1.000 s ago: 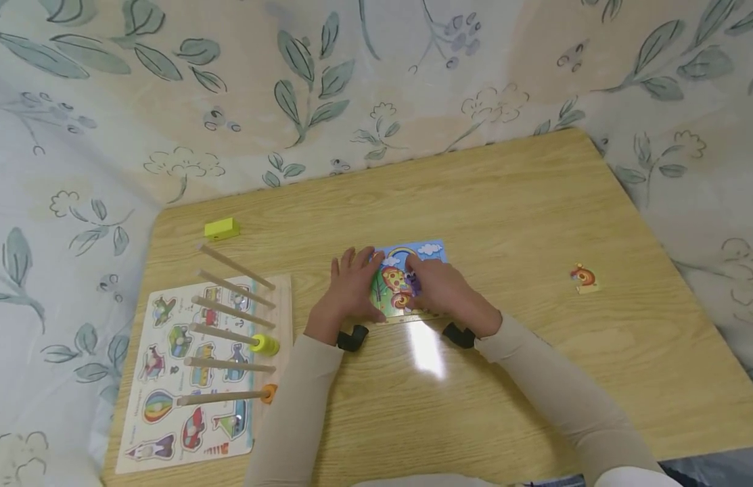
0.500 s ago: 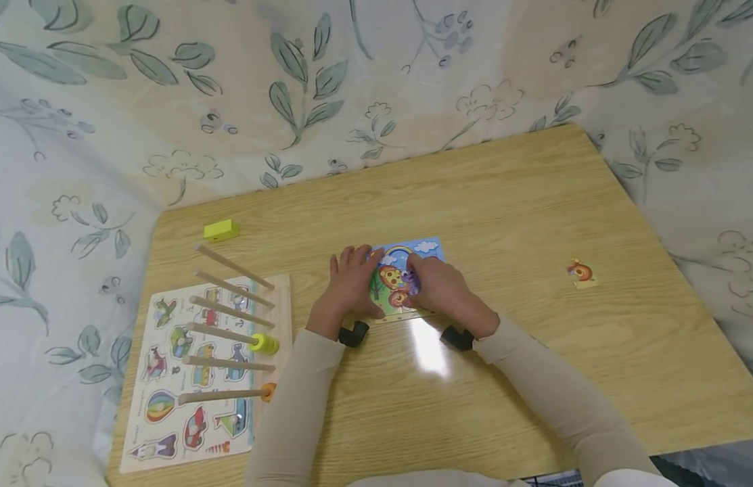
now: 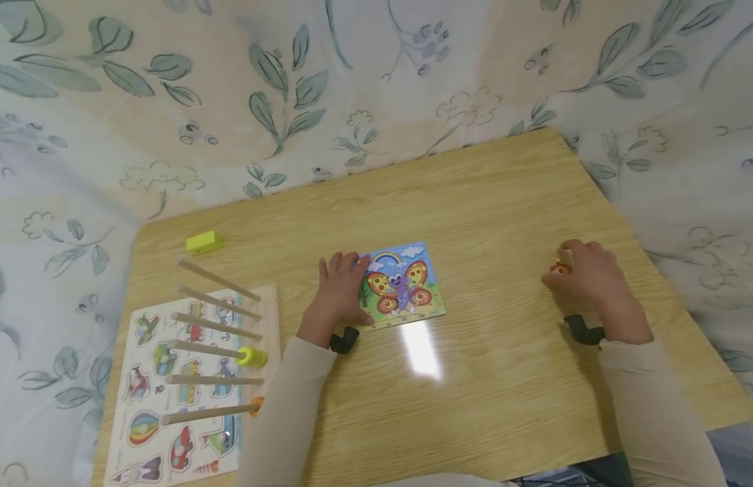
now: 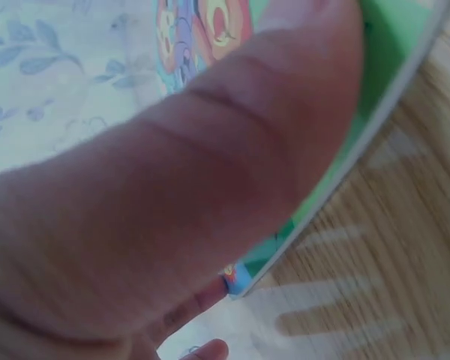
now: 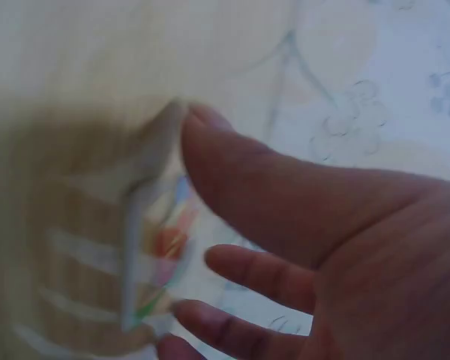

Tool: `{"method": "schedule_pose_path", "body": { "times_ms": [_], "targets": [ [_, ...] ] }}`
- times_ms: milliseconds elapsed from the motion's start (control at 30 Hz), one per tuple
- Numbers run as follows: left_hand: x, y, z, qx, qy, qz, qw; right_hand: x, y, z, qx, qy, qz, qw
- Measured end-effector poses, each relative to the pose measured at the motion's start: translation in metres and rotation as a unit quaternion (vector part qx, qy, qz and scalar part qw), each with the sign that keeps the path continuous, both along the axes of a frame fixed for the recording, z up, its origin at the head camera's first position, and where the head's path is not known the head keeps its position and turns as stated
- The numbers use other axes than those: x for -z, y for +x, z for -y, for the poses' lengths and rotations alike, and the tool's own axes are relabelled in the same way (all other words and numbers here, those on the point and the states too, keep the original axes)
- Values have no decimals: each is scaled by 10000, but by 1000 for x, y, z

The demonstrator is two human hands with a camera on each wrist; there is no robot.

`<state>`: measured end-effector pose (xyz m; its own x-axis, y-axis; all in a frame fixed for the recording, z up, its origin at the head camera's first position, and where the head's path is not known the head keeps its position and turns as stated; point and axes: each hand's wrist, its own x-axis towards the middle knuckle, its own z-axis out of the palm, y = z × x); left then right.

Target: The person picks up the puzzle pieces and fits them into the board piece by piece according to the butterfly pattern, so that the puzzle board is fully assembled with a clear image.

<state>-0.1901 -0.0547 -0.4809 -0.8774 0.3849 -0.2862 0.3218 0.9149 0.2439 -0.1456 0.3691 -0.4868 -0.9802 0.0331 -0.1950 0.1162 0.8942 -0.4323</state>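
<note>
A flat butterfly picture puzzle (image 3: 403,287) lies on the table in the middle of the head view. My left hand (image 3: 337,294) rests at its left side, index finger by the far corner and thumb at the near corner. In the left wrist view the thumb (image 4: 232,142) lies across the puzzle's face. My right hand (image 3: 595,281) is out to the right over a small loose puzzle piece (image 3: 560,268) with an orange pattern. In the right wrist view, thumb and fingers stand spread about this piece (image 5: 165,247); blur hides whether they touch it.
At the left lies a wooden peg board (image 3: 268,297) with upright rods and a few yellow and orange rings. A vehicle picture board (image 3: 123,379) adjoins it. A yellow block (image 3: 203,242) sits farther back. Flowered cloth (image 3: 352,88) hangs behind the wooden table (image 3: 473,379).
My right hand has left the butterfly puzzle and moved right to the loose piece, uncovering the picture. The left hand stays at the puzzle's left side. The head view has shifted slightly.
</note>
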Motion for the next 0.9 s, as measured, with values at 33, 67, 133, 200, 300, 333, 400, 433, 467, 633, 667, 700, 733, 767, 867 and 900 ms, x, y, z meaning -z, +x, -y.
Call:
{"method": "schedule_pose_path", "body": {
  "times_ms": [33, 67, 133, 200, 300, 333, 400, 433, 467, 633, 667, 700, 733, 767, 867, 900],
  "targets": [
    [0, 0, 1, -11, -17, -4, 10000, 2, 2, -5, -12, 36, 82, 10000],
    [-1, 1, 1, -31, -18, 5, 10000, 3, 3, -9, -27, 85, 128, 9999],
    [-2, 2, 2, -53, 2, 14, 10000, 4, 4, -10, -23, 241, 176, 9996],
    [-3, 2, 3, -67, 54, 2, 10000, 3, 4, -9, 7, 313, 197, 9993],
    [-2, 3, 3, -63, 179, -28, 9998, 1, 4, -10, 209, 386, 302, 9986],
    [-2, 3, 3, -51, 219, -54, 9997, 1, 4, -11, 287, 396, 312, 9983],
    [0, 2, 2, -33, 290, -68, 9996, 1, 5, -12, 446, 403, 341, 9976],
    [0, 2, 2, -27, 317, -70, 9995, 1, 5, -12, 502, 401, 357, 9973],
    [1, 2, 2, -24, 334, -65, 9994, 1, 6, -12, 528, 377, 379, 9972],
    [3, 1, 1, -24, 305, -50, 9995, -3, 7, -2, 528, 223, 358, 9977],
    [3, 1, 1, -26, 281, -45, 9996, -5, 7, 4, 492, 167, 273, 9983],
    [3, 1, 1, -33, 265, -38, 9996, -8, 6, 11, 434, 79, 179, 9989],
    [3, 1, 1, -47, 242, -29, 9997, -10, 5, 20, 378, -36, 42, 9993],
    [3, 1, 1, -63, 226, -15, 9997, -13, 4, 31, 290, -167, -111, 9994],
    [2, 2, 2, -126, 202, 23, 9997, -17, -2, 75, -179, -766, -502, 9956],
    [2, 2, 2, -143, 210, 34, 9997, -17, -4, 91, -337, -1019, -541, 9928]
  ]
}}
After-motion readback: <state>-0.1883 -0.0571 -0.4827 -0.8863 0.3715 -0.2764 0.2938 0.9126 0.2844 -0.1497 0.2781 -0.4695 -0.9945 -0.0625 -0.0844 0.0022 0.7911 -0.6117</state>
